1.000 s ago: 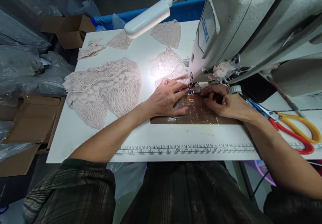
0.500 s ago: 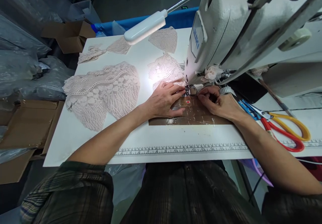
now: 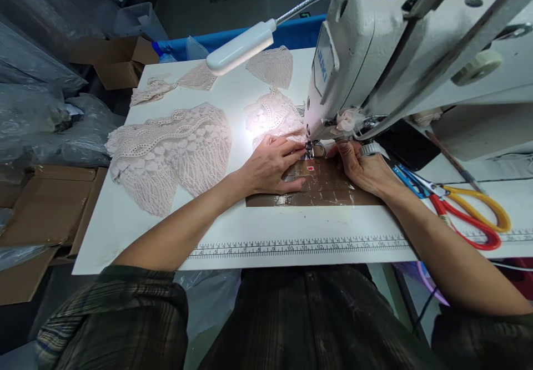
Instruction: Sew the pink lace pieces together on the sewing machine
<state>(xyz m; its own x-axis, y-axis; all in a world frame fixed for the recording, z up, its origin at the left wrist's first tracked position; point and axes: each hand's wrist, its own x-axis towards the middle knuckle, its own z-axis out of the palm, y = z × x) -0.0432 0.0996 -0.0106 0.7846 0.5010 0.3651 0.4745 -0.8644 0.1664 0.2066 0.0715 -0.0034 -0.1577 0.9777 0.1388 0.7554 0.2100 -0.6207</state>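
My left hand (image 3: 272, 165) lies with its fingers stretched out, the fingertips on the edge of a pale lace piece (image 3: 275, 110) beside the presser foot (image 3: 310, 150). The thumb rests on a brown plate (image 3: 325, 184) taped to the table. To the right of the foot, my right hand (image 3: 357, 162) is closed, index finger raised below a pale fabric rosette (image 3: 348, 120) on the sewing machine (image 3: 353, 54). What its fingers pinch, if anything, is hidden.
A lamp (image 3: 240, 47) hangs over the table. More lace pieces (image 3: 170, 153) lie to the left. Scissors with red and yellow handles (image 3: 470, 209) and a dark flat object (image 3: 406, 143) lie right. A ruler strip (image 3: 291, 248) runs along the front; cardboard boxes (image 3: 50, 203) stand left.
My right hand has shifted slightly, its fingers lifting toward the machine beside the foot. The left hand and the lace stay almost in place. The view has moved slightly.
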